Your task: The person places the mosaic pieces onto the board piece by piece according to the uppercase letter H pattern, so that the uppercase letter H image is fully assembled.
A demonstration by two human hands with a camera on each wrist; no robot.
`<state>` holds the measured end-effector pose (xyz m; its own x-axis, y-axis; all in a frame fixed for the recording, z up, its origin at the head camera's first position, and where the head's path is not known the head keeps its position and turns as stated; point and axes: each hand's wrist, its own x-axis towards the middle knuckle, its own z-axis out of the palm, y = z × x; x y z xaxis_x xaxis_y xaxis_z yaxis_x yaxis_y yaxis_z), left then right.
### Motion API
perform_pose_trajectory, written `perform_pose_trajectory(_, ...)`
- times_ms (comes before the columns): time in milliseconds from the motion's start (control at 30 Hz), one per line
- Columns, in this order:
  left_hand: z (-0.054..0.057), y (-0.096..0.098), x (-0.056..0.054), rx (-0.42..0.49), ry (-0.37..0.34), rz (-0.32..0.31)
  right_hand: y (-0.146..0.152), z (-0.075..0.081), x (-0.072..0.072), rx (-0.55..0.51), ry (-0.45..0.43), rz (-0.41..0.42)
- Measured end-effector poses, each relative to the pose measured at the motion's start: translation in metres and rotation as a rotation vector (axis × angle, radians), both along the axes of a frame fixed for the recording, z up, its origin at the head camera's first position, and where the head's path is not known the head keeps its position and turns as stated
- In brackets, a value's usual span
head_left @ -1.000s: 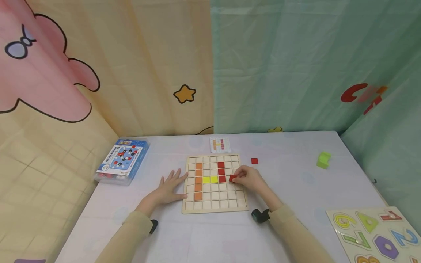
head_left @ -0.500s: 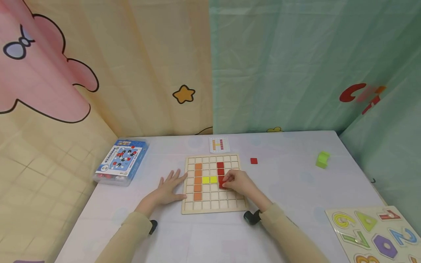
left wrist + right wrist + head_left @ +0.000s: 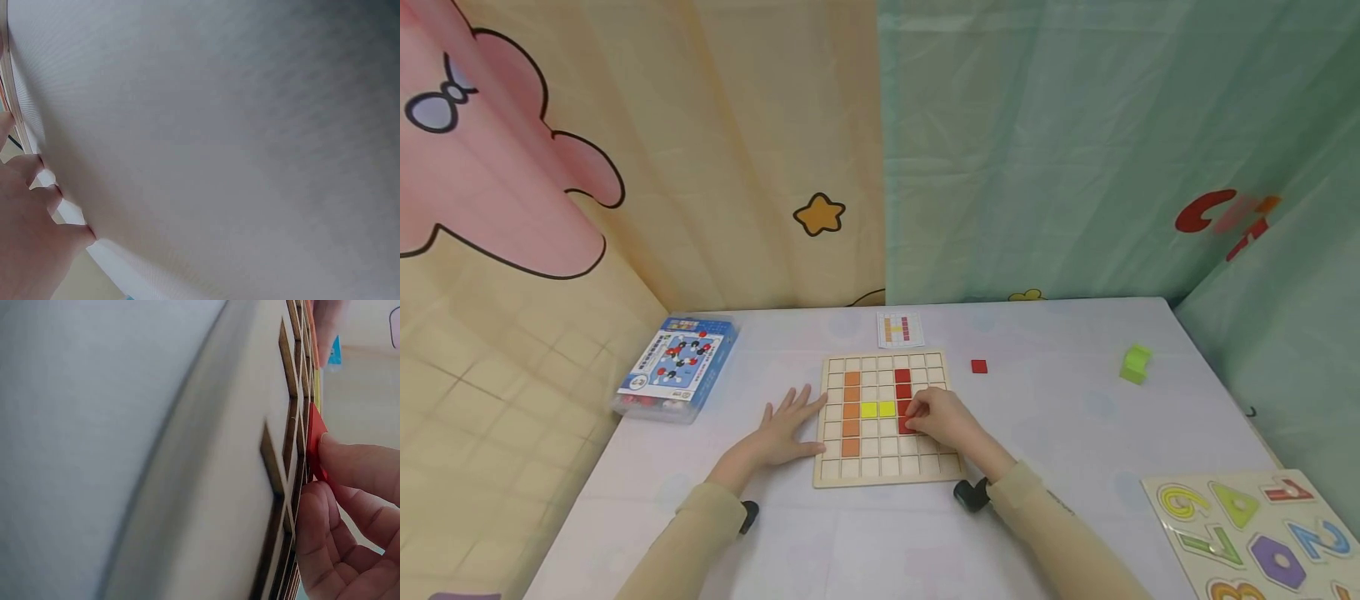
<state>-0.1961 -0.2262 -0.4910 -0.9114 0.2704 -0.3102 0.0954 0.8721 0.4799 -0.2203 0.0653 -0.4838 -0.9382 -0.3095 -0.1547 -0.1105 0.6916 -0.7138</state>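
A wooden grid board (image 3: 889, 479) lies flat on the table, with a column of orange tiles (image 3: 851, 410), two yellow tiles (image 3: 877, 409) and a column of red tiles (image 3: 903, 384). My right hand (image 3: 949, 417) pinches a red square tile (image 3: 316, 440) between thumb and fingers, at the lower end of the red column. In the right wrist view the tile is tilted at the grid. My left hand (image 3: 778, 433) lies spread on the table, its fingertips at the board's left edge. One loose red tile (image 3: 979, 367) lies right of the board.
Behind the board lies a small pattern card (image 3: 900, 330). A boxed blue set (image 3: 677, 368) is at the back left, a green block (image 3: 1137, 364) at the right. A board of number and shape pieces (image 3: 1255, 533) occupies the front right corner.
My right hand has moved left with the red tile, from the board's right side to below the third red tile, and the tile has come down there. The left hand stays put.
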Motion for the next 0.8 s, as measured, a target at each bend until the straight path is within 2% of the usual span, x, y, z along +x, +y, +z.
perform_pose_trajectory(233,0.000,0.001,0.000,0.006,-0.002,0.003,0.000,-0.002,0.001,0.023,0.017,-0.002)
perform_pose_trajectory(433,0.000,-0.001,0.001,-0.004,-0.007,0.008,0.004,-0.003,-0.001,-0.031,-0.001,-0.008)
perform_pose_trajectory(667,0.001,-0.002,0.000,0.005,0.006,-0.006,0.025,-0.004,-0.013,-0.098,-0.064,-0.128)
perform_pose_trajectory(800,0.000,-0.001,-0.001,0.010,0.000,-0.009,0.046,0.001,-0.024,-0.089,-0.044,-0.185)
